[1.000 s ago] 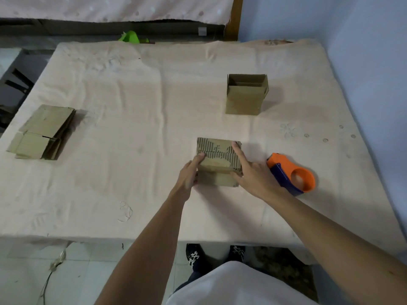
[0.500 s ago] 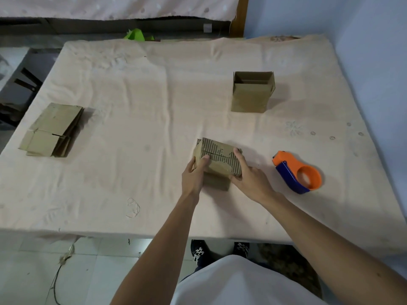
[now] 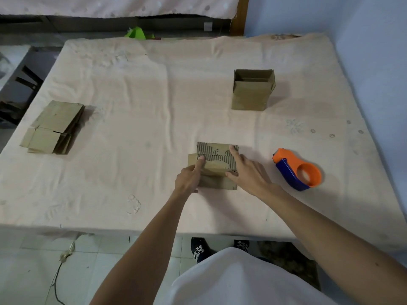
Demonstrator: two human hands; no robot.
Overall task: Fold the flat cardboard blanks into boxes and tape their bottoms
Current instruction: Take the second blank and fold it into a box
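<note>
Our left hand (image 3: 189, 177) presses a straight forefinger on the folded flaps of the box (image 3: 217, 167); our right hand (image 3: 247, 172) lies spread, fingers straight, over its right edge. The box sits on the table (image 3: 132, 133), tape dispenser (image 3: 296, 169) just right, flat blanks (image 3: 54, 127) far left.

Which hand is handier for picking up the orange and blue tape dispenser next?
Right, I'd say. The orange and blue tape dispenser lies beside the right hand; the left hand is across the small cardboard box from it.
</note>
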